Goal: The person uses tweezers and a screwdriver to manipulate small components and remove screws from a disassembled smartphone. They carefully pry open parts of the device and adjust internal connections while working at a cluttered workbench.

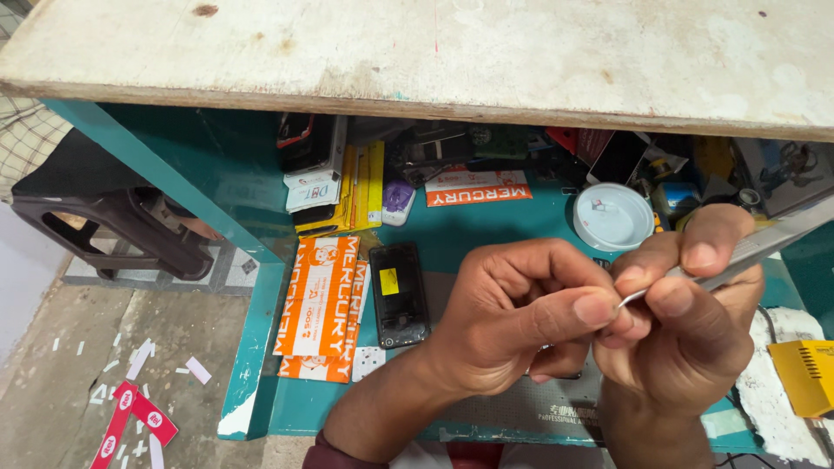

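Both hands meet close under the camera, above the front edge of the teal counter. In the right hand, thumb and forefinger are pinched tight on a pair of metal tweezers, whose shaft runs up and off toward the counter's right edge while the fine tip points left into the other hand. Curled into a loose fist, the left hand has its thumb pressed against the forefinger right where the tweezer tip arrives; whatever sits between those fingertips is too small to make out, so I cannot tell what this grip holds, only that it is closed.

Beneath the hands a grey work mat lies along the front edge. Just left of the left hand a black phone lies flat with a small yellow sticker on it, and beside that, nearer the left edge, are orange cards. Toward the back, a round white lid sits near the right side, among a clutter of small parts and boxes under a worn white shelf board. A yellow tool rests at the front right corner. Scraps of paper lie on the floor past the counter's left edge.
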